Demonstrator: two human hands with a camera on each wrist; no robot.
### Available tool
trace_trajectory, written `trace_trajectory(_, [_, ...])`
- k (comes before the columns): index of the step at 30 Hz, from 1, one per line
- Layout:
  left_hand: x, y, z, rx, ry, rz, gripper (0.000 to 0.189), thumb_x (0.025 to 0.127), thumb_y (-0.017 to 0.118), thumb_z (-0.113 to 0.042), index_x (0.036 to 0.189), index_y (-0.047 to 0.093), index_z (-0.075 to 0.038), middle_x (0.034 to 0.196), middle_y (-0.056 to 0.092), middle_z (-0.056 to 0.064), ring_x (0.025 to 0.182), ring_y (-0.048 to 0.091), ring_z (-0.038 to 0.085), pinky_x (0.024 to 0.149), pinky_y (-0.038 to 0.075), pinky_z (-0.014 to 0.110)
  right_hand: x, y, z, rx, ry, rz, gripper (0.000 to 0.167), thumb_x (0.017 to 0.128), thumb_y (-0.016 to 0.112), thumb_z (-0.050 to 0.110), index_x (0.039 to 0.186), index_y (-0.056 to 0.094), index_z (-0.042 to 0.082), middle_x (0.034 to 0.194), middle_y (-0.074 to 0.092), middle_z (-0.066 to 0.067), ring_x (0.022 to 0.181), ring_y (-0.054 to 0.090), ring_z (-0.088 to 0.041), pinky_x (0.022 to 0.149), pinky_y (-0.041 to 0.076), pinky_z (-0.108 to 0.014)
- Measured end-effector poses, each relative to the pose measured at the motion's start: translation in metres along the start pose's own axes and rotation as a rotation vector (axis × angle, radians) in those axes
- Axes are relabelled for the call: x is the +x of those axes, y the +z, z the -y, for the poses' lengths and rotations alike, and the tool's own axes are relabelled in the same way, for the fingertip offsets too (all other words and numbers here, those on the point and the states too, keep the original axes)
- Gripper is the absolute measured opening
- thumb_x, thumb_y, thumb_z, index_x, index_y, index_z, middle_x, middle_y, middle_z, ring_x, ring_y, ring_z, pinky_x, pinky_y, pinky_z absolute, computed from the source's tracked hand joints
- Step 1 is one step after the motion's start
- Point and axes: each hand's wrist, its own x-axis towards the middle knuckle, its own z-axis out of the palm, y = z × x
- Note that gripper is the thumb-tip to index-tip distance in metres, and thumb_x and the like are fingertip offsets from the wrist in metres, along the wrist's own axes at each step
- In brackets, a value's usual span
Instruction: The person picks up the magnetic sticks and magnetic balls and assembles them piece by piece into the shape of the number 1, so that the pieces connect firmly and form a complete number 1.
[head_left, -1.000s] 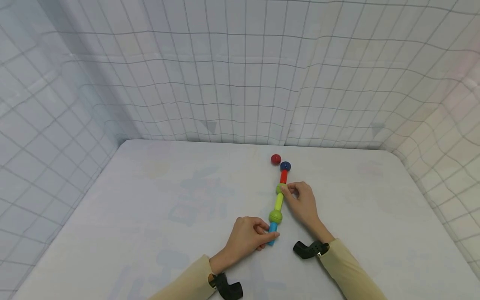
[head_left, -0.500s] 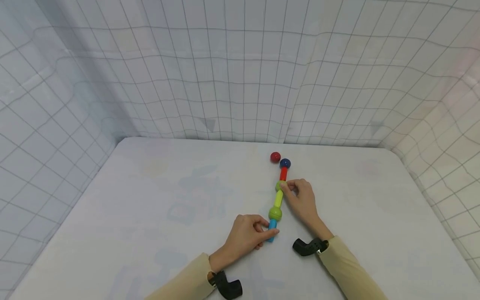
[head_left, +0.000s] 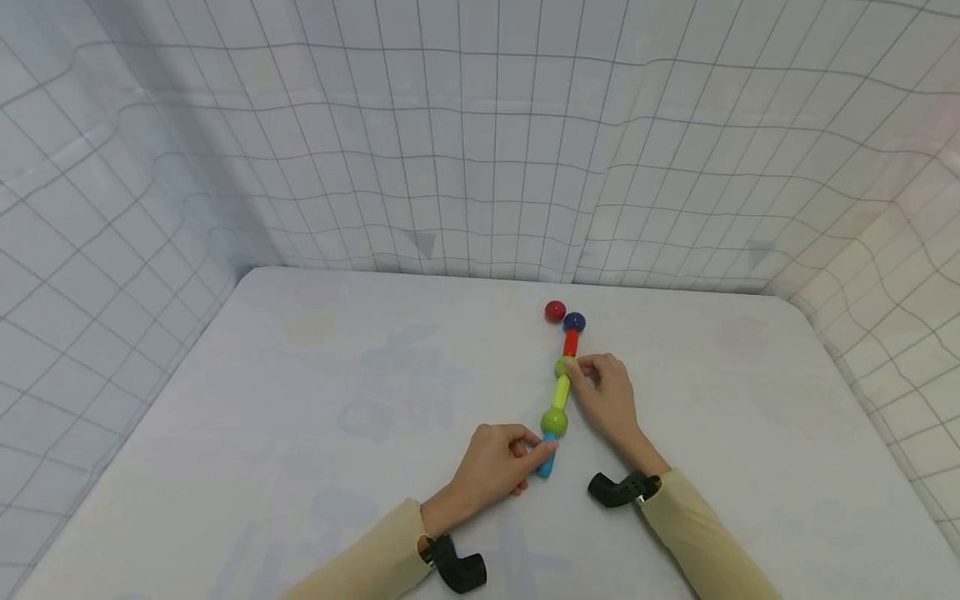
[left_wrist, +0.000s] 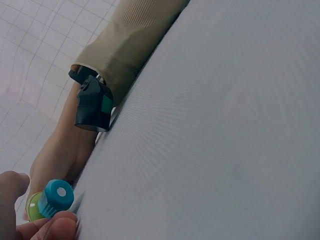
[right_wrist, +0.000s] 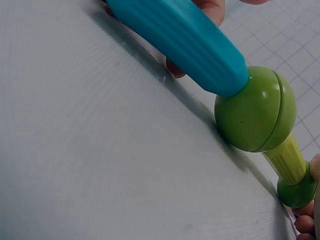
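Observation:
A line of toy rods and balls lies on the table, joined end to end. From the near end it has a ribbed blue rod (right_wrist: 185,42), a large green ball (right_wrist: 255,110), a yellow-green rod (head_left: 561,392), a small green ball (right_wrist: 297,190), a red rod (head_left: 571,342) and a dark blue ball (head_left: 574,322). My left hand (head_left: 491,462) is at the blue rod, fingers close beside it and thumb raised above it with a gap in the left wrist view. With thumb and fingers, my right hand (head_left: 606,400) pinches the small green ball.
Beside the dark blue ball sits a loose red ball (head_left: 555,311). The white table (head_left: 337,358) ends at a grid-patterned curtain (head_left: 480,150) behind it and at both sides. Each wrist wears a black camera mount (head_left: 459,571).
The head view has shifted slightly. Both hands stay at nearly the same places along the line, which keeps its shape; the left thumb has moved a little up along the blue rod.

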Motion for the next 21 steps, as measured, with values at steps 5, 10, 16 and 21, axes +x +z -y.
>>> trace_trajectory(5, [0.0001, 0.0007, 0.0025, -0.008, 0.004, -0.002, 0.039, 0.09, 0.061, -0.047, 0.086, 0.071, -0.009, 0.051, 0.054, -0.01, 0.035, 0.052, 0.007, 0.036, 0.044, 0.026, 0.0003, 0.0004, -0.0005, -0.009, 0.006, 0.006, 0.032, 0.093, 0.062, 0.029, 0.102, 0.066, -0.001, 0.086, 0.055, -0.008, 0.079, 0.043, -0.023, 0.068, 0.033, -0.034])
trace_trajectory(10, [0.0004, -0.0005, 0.0019, -0.023, 0.002, 0.005, 0.038, 0.091, 0.06, -0.045, 0.086, 0.071, -0.009, 0.051, 0.055, -0.009, 0.035, 0.052, 0.008, 0.037, 0.045, 0.027, 0.0012, 0.0005, -0.0015, -0.018, 0.02, 0.007, 0.033, 0.093, 0.062, 0.031, 0.103, 0.066, -0.001, 0.086, 0.055, -0.01, 0.079, 0.044, -0.022, 0.069, 0.033, -0.035])
trace_trajectory(16, [-0.0001, -0.0016, 0.0012, -0.045, 0.004, 0.006, 0.036, 0.092, 0.06, -0.044, 0.084, 0.07, -0.01, 0.051, 0.056, -0.007, 0.036, 0.053, 0.009, 0.037, 0.046, 0.028, 0.0023, 0.0011, -0.0025, -0.029, 0.032, 0.007, 0.036, 0.094, 0.06, 0.033, 0.104, 0.066, -0.001, 0.087, 0.056, -0.01, 0.08, 0.046, -0.022, 0.069, 0.036, -0.035])
trace_trajectory(21, [-0.0004, -0.0041, 0.0026, -0.106, -0.037, 0.026, 0.038, 0.092, 0.06, -0.042, 0.075, 0.067, -0.009, 0.052, 0.058, -0.003, 0.037, 0.056, 0.013, 0.038, 0.048, 0.031, 0.0024, 0.0018, -0.0035, -0.02, 0.049, 0.017, 0.035, 0.094, 0.06, 0.032, 0.105, 0.066, 0.0, 0.088, 0.056, -0.009, 0.081, 0.047, -0.022, 0.069, 0.037, -0.034])
